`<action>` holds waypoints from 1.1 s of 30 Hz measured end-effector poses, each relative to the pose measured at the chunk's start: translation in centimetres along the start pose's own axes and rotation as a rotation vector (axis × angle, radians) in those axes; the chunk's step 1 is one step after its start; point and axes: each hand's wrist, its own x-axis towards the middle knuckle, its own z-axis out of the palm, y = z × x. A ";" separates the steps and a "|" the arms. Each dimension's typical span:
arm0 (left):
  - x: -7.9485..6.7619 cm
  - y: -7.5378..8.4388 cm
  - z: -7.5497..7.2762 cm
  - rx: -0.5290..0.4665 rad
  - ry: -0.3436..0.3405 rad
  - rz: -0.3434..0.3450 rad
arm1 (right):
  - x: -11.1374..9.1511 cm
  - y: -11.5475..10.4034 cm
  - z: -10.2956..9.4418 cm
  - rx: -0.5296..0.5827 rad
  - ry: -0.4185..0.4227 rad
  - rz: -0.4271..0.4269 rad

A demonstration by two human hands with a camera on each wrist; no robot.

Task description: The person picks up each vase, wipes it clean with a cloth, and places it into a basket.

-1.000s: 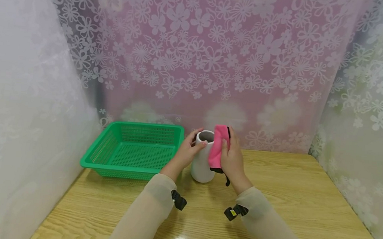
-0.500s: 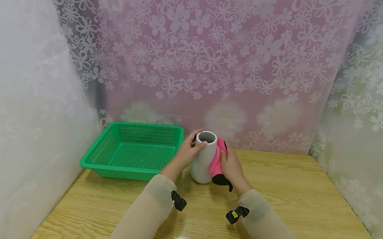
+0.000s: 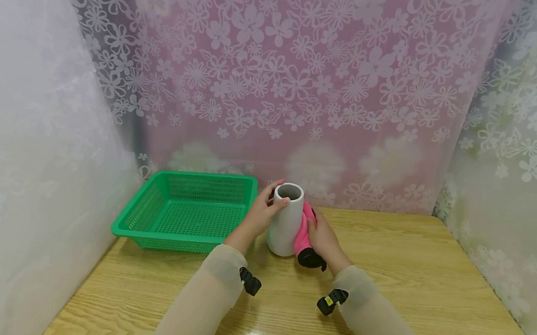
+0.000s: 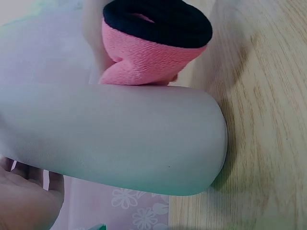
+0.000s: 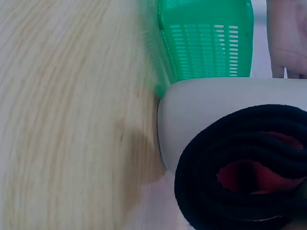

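Observation:
A tall white vase (image 3: pixel 284 229) stands upright on the wooden table, its round mouth facing up. My left hand (image 3: pixel 259 212) grips it near the rim from the left, thumb at the front edge and fingers behind. On the other side, my right hand (image 3: pixel 325 239) holds a folded pink cloth (image 3: pixel 302 238) with black edging against the vase's wall. The left wrist view has the pink cloth (image 4: pixel 144 60) touching the side of the vase (image 4: pixel 120 139). Rolled layers of black edging (image 5: pixel 192 167) fill the near part of the right wrist view, hiding some of the vase.
A green perforated plastic basket (image 3: pixel 182 237) sits on the table just left of the vase. Flowered curtains (image 3: pixel 302 102) hang behind and at both sides. Wooden tabletop (image 3: pixel 406 283) extends to the right and front.
My right hand has slid the cloth down the vase's right side, from beside the rim to lower on the wall, uncovering the rim. My left hand keeps its place on the vase.

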 end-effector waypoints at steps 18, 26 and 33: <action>0.0 0.0 0.1 0.001 0.016 -0.030 | -0.4 1.1 1.2 -0.081 -0.102 0.111; -0.2 0.4 0.0 -0.012 -0.003 -0.018 | -0.4 0.9 1.4 -0.144 -0.109 0.124; -0.2 0.0 0.1 0.001 0.013 -0.031 | -0.4 1.0 1.7 -0.175 -0.096 0.118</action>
